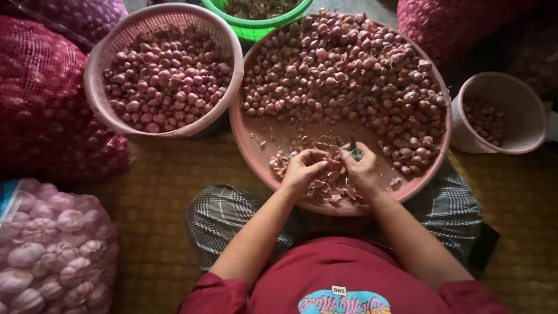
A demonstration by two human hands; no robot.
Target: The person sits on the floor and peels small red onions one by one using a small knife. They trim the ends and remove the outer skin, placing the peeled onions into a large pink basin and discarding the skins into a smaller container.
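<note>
While both hands met at lower centre of the frame, left hand (pixel 302 171) pinched a shallot (pixel 329 164) over the pink basin (pixel 256 152); right hand (pixel 363 170) was closed on a small blade (pixel 353 145). Risk: blade slipping into fingers, grips being so close.
</note>
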